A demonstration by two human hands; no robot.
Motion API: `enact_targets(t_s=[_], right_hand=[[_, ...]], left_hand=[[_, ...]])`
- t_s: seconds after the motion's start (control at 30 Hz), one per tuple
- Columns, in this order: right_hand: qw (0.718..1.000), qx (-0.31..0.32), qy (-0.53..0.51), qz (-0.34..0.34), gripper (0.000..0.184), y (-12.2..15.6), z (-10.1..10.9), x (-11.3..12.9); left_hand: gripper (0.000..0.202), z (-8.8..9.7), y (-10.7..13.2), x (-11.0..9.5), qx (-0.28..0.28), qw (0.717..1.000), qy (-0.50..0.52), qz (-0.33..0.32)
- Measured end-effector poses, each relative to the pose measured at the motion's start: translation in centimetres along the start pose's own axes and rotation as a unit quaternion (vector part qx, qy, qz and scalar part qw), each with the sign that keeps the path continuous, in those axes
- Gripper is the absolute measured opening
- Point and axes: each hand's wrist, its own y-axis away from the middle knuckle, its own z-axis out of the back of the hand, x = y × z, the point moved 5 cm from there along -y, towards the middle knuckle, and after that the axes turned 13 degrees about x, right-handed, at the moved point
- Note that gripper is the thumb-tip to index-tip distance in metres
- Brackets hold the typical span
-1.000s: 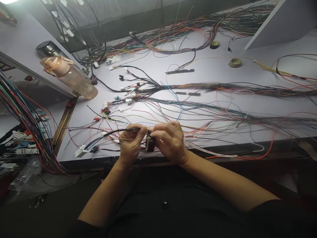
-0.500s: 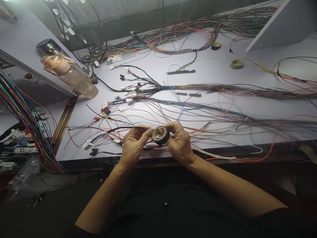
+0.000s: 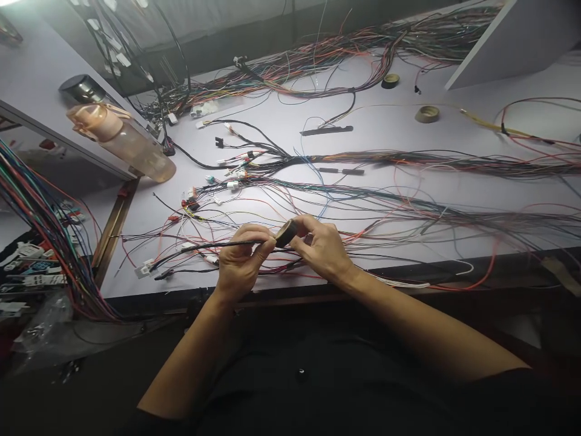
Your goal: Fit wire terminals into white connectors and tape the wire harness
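Note:
A roll of black tape [image 3: 286,232] is between my two hands near the front edge of the table. My right hand [image 3: 321,247] is closed on the roll, which is tilted so its ring shows at a slant. Thumb and fingers of my left hand [image 3: 242,257] pinch a black-wrapped wire bundle [image 3: 204,246] just left of the roll. From that bundle, wires run left to a white connector [image 3: 145,269]. A black connector [image 3: 164,275] lies beside it. Loose wires pass beneath both hands.
Long wire harnesses [image 3: 345,159] stretch across the table behind my hands. A bottle [image 3: 131,145] leans at the left. Two tape rolls, one nearer [image 3: 427,114] and one farther [image 3: 390,80], lie at the back right. Colored wires [image 3: 49,242] hang over the left side.
The tape roll has turned from facing me to a slant and moved slightly up and left. The black bundle and white connector have shifted left and down.

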Motion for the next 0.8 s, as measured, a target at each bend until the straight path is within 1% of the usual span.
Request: enact_targets(t_s=[0.1, 0.17, 0.27, 0.33, 0.37, 0.43, 0.57, 0.7, 0.8], right_hand=[[0.999, 0.017, 0.049, 0.001, 0.012, -0.2, -0.1, 0.0], [0.997, 0.005, 0.077, 0.015, 0.014, 0.2, 0.1, 0.1], [0.991, -0.039, 0.114, 0.060, 0.019, 1.2, 0.4, 0.5], [0.984, -0.059, 0.137, 0.098, 0.020, 2.0, 0.5, 1.0], [0.980, -0.062, 0.149, 0.115, 0.020, 2.2, 0.4, 1.2], [0.974, -0.060, 0.169, 0.135, 0.019, 2.3, 0.3, 1.4], [0.968, -0.065, 0.198, 0.137, 0.019, 1.8, 0.0, 1.0], [0.962, -0.085, 0.213, 0.147, 0.018, 1.9, -0.1, 0.9], [0.961, -0.104, 0.211, 0.147, 0.014, 2.6, 0.1, 1.1]], left_hand=[[0.005, -0.2, -0.7, -0.5, 0.036, 0.999, -0.013, -0.032], [0.008, -0.3, -1.0, -0.7, 0.052, 0.998, 0.009, -0.045], [0.010, -0.4, -1.2, -0.3, 0.049, 0.997, 0.050, -0.021], [0.008, -0.4, -1.2, 0.1, 0.034, 0.998, 0.048, 0.002], [0.007, -0.4, -1.2, 0.2, 0.028, 0.999, 0.033, 0.005], [0.006, -0.4, -1.3, 0.2, 0.024, 1.000, -0.017, -0.008], [0.004, -0.4, -1.4, -0.1, 0.019, 0.992, -0.111, -0.059], [0.003, -0.5, -1.3, -0.1, 0.015, 0.985, -0.148, -0.083], [0.007, -0.4, -1.1, -0.1, 0.006, 0.982, -0.162, -0.094]])
